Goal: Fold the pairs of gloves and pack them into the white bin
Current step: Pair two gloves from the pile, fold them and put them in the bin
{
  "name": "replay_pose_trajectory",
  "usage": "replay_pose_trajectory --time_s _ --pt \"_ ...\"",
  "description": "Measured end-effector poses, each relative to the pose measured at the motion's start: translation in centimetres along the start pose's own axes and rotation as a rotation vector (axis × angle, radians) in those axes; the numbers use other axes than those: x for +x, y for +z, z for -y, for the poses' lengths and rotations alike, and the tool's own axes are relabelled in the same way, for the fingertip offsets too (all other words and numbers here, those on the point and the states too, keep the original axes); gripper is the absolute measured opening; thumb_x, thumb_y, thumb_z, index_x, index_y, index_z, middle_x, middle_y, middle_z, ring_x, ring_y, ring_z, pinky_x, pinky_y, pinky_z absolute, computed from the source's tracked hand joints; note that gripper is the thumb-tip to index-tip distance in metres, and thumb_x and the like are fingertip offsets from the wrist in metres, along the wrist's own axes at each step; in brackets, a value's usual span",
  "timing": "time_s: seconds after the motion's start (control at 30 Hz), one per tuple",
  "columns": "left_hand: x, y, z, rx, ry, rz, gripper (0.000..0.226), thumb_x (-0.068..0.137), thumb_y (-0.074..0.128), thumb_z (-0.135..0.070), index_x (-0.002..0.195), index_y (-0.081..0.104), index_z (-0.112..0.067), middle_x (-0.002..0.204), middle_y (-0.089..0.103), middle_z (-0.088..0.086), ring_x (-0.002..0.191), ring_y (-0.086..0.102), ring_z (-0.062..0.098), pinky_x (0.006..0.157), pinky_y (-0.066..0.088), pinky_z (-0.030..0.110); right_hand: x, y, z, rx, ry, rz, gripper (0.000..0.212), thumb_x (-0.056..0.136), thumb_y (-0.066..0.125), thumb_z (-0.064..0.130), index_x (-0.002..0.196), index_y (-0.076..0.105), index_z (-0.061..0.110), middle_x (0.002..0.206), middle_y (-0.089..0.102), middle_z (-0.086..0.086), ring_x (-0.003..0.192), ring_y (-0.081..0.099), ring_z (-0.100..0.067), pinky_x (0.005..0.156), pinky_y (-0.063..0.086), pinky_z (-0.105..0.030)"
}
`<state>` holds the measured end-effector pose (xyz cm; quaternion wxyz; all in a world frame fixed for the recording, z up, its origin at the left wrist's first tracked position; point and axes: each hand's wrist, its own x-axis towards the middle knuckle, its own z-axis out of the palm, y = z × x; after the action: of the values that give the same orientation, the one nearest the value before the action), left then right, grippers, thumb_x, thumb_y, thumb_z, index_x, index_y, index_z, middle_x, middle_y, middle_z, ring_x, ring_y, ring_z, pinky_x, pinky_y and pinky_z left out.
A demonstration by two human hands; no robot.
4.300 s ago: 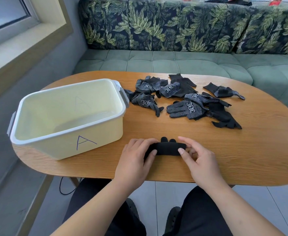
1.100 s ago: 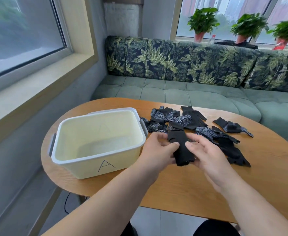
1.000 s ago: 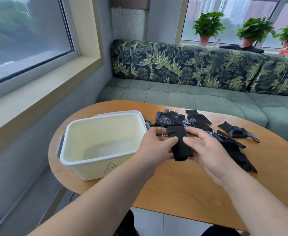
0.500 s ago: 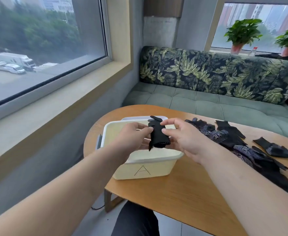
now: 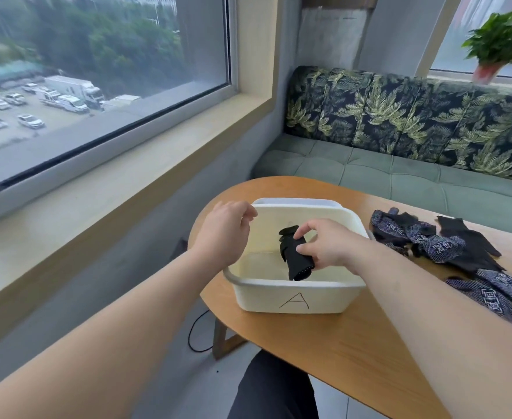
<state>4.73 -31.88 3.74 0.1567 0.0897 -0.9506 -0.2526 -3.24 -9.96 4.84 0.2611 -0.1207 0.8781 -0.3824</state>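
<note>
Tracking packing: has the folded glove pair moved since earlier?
Yes. The folded glove pair moved from the table into the white bin, gripped by the right hand.

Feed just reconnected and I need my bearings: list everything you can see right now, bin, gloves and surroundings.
white bin: one, white, letter A drawn on its front, on the table's left end.
folded gloves: one bundle, black, inside the bin.
loose gloves: a pile, count unclear, black, some white-dotted, on the table right of the bin.
table: one, wood.
sofa: one, green seat, leaf-print back, behind the table.
potted plant: one, green, red pot, sill at top right.
window: one, large, left.
cable: one, black, floor under the table.
left hand: over the bin's left rim, holding nothing.
right hand: in the bin, grip round the folded gloves.
</note>
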Motion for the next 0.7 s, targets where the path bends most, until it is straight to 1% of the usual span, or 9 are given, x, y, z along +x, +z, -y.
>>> replay_pose_trajectory --time_s 0.1,0.17,0.27,0.33,0.37,0.43,0.47,0.6,0.7 --pt "-0.3 0.8 0.2 -0.013 0.009 -0.009 0.039 0.106 0.043 -0.002 0.122 0.073 -0.02 0.123 0.07 -0.006 0.13 0.048 0.016 0.108 0.044 0.034 1.2 1.8 0.9 -0.261 -0.013 0.035 0.021 0.099 0.071 0.012 0.111 0.064 0.027 0.106 0.063 -0.01 0.09 0.072 -0.032 0.075 0.066 -0.043" --pt "-0.3 1.0 0.3 -0.036 -0.006 -0.025 0.042 0.102 0.042 0.001 0.12 0.074 -0.02 0.122 0.068 -0.007 0.13 0.046 0.014 0.107 0.043 0.031 1.8 3.2 1.7 -0.397 -0.018 0.092 0.024 0.098 0.072 0.017 0.118 0.064 0.027 0.101 0.059 -0.004 0.091 0.07 -0.029 0.081 0.065 -0.044" --pt "-0.4 1.1 0.4 -0.069 -0.036 -0.044 0.043 0.1 0.042 0.003 0.116 0.074 -0.021 0.116 0.064 -0.012 0.13 0.044 0.011 0.1 0.036 0.021 2.4 5.5 3.1 -0.534 -0.038 0.182 0.029 0.099 0.072 0.021 0.126 0.063 0.025 0.103 0.06 -0.002 0.079 0.067 -0.022 0.062 0.053 -0.032" --pt "-0.4 1.0 0.4 -0.076 -0.044 -0.05 0.043 0.1 0.043 0.004 0.115 0.074 -0.021 0.111 0.057 -0.016 0.13 0.043 0.009 0.095 0.031 0.016 2.8 6.6 3.8 -0.57 -0.059 0.232 0.032 0.099 0.072 0.021 0.129 0.063 0.022 0.112 0.064 -0.005 0.084 0.067 -0.023 0.059 0.048 -0.029" --pt "-0.4 1.0 0.4 -0.078 -0.046 -0.053 0.042 0.1 0.043 0.004 0.115 0.074 -0.021 0.11 0.055 -0.017 0.13 0.043 0.008 0.094 0.03 0.016 2.9 7.1 4.1 -0.574 -0.068 0.249 0.033 0.099 0.073 0.02 0.131 0.063 0.02 0.115 0.065 -0.006 0.089 0.067 -0.025 0.062 0.051 -0.029" --pt "-0.5 1.1 0.4 -0.083 -0.048 -0.064 0.041 0.099 0.044 0.004 0.114 0.074 -0.021 0.109 0.055 -0.017 0.13 0.044 0.008 0.092 0.03 0.015 3.1 7.7 4.3 -0.585 -0.074 0.271 0.035 0.099 0.072 0.017 0.133 0.063 0.016 0.119 0.067 -0.008 0.102 0.068 -0.028 0.077 0.057 -0.033" --pt "-0.5 1.1 0.5 -0.084 -0.046 -0.07 0.041 0.099 0.045 0.004 0.113 0.075 -0.02 0.109 0.056 -0.017 0.13 0.044 0.008 0.091 0.029 0.014 3.2 8.0 4.2 -0.607 -0.067 0.282 0.036 0.1 0.07 0.016 0.135 0.063 0.014 0.121 0.067 -0.008 0.105 0.068 -0.029 0.083 0.057 -0.035" --pt "-0.5 1.2 0.5 -0.08 -0.038 -0.104 0.037 0.1 0.046 0.002 0.111 0.075 -0.017 0.109 0.06 -0.014 0.126 0.047 0.01 0.089 0.03 0.014 3.5 8.6 3.9 -0.792 -0.026 0.288 0.037 0.101 0.062 0.019 0.136 0.063 0.009 0.127 0.069 -0.011 0.091 0.056 -0.025 0.077 0.047 -0.032" --pt "-0.4 1.4 0.6 -0.072 -0.04 -0.113 0.034 0.101 0.047 0.0 0.11 0.075 -0.018 0.114 0.067 -0.007 0.126 0.048 0.011 0.089 0.032 0.015 4.0 8.8 3.8 -0.813 -0.035 0.314 0.034 0.102 0.063 0.019 0.133 0.064 0.007 0.121 0.07 -0.011 0.089 0.055 -0.026 0.076 0.047 -0.033"
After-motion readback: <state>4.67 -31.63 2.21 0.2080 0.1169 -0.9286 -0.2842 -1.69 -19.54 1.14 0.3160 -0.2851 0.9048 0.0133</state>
